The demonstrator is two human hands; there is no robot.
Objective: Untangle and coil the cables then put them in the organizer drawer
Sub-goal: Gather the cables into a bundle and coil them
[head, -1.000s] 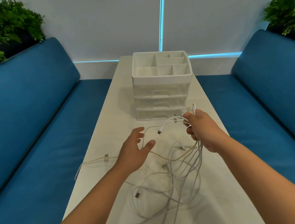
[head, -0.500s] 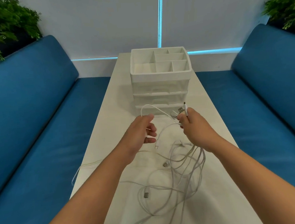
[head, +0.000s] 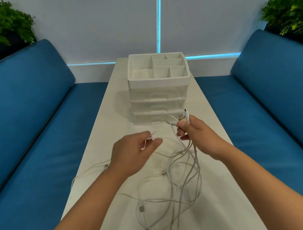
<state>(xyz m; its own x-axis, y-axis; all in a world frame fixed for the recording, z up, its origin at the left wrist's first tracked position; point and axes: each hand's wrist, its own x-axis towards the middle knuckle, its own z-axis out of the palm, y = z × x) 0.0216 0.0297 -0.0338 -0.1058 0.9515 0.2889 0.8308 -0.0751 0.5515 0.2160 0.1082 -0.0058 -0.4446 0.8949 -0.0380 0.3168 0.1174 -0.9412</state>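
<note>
A tangle of white cables [head: 178, 184] lies on the long white table [head: 225, 191] in front of me. My right hand [head: 196, 134] is shut on a bunch of those cables just below their plugs, which stick up above my fingers. My left hand [head: 133, 151] pinches one thin white cable end between thumb and fingers, a little to the left of the right hand. The white organizer [head: 158, 88] stands further back on the table, with three shut drawers and an open divided tray on top.
Blue sofa cushions [head: 38, 128] run along both sides of the table. Green plants [head: 0, 27] sit behind the sofa backs at the far left and right. One loose cable [head: 89, 170] trails toward the table's left edge.
My left hand reached toward the right hand, took one cable end, and has drawn it down and left. The right hand has kept its grip and stayed nearly still.
</note>
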